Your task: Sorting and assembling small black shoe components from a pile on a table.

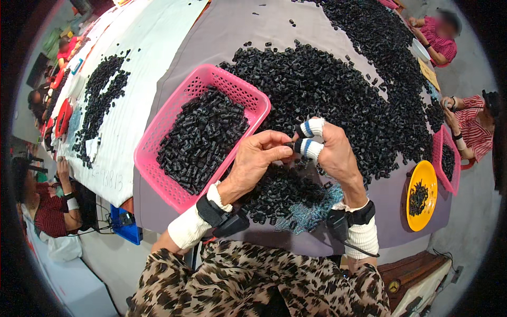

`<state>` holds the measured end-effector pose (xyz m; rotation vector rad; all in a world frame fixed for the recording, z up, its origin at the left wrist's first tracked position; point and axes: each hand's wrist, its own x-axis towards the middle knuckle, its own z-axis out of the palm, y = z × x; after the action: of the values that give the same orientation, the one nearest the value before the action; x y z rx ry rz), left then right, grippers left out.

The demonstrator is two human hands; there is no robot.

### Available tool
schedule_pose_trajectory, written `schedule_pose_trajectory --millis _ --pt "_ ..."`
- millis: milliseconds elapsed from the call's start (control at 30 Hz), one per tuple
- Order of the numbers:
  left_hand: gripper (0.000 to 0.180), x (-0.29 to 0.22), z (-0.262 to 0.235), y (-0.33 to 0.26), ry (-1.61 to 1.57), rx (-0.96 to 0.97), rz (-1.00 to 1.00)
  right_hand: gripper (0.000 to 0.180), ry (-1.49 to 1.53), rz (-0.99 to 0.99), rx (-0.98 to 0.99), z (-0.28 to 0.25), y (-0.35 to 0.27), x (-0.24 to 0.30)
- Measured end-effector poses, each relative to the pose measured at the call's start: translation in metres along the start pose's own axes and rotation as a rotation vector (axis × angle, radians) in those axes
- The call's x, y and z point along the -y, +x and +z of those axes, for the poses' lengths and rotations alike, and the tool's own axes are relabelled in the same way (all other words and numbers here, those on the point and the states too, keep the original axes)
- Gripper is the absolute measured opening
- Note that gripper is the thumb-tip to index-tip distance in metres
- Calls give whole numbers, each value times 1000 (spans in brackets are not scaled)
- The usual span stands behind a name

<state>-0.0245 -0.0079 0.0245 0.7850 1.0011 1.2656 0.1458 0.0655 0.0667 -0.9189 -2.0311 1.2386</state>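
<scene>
My left hand (256,162) and my right hand (339,156) meet in front of me, over the near edge of a heap. Pinched between their fingertips is a small black plastic part (290,144), mostly hidden by the fingers. White finger sleeves (311,149) with blue stripes and black ends cover fingers of my right hand. Just left of my hands stands a pink perforated basket (257,98) filled with black plastic pieces (203,137). Below the hands lie a smaller pile of black pieces (280,193) and a scatter of tiny bluish pieces (311,214), perhaps small springs.
A large heap of black parts (317,84) spreads over the grey table cover (169,195). To the right are a yellow plate (414,224) of small black pieces and another pink basket (437,153). Several people work around the tables; a blue bin (127,227) stands at lower left.
</scene>
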Motion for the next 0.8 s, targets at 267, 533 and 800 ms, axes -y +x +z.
schedule_pose_trajectory --millis 267,533,800 --pt "20 -6 2 1 127 -6 80 11 136 67 114 -7 11 -1" --pt "20 1 -5 -2 138 -13 113 11 194 165 185 -2 11 10" --pt "19 2 -5 -4 54 -50 80 11 -598 -152 14 5 12 -52"
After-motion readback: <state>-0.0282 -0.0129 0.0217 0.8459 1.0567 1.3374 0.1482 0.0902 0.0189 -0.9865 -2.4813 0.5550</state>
